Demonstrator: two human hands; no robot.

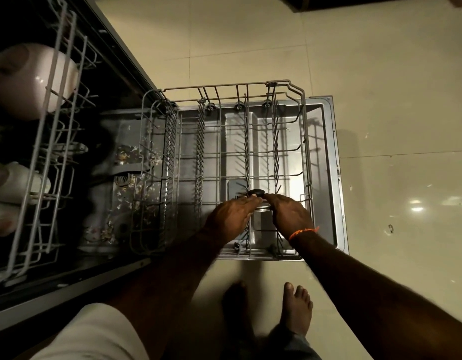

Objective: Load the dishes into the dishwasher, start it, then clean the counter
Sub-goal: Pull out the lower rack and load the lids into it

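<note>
Gripping a small steel lidded pot point(261, 207) by its black knob, fingers point(253, 199) of the left hand point(232, 216) and right hand point(289, 213) settle it in the lower rack point(306, 152). Loading step, I judge; next, let go. Upper rack point(46, 157): one bowl point(30, 79), perhaps three cups point(9, 180).

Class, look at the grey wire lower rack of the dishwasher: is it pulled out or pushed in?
Pulled out. The grey wire lower rack sits over the lowered steel dishwasher door, outside the dark tub.

Glossy beige tiled floor point(380, 74), light glare at right.
</note>
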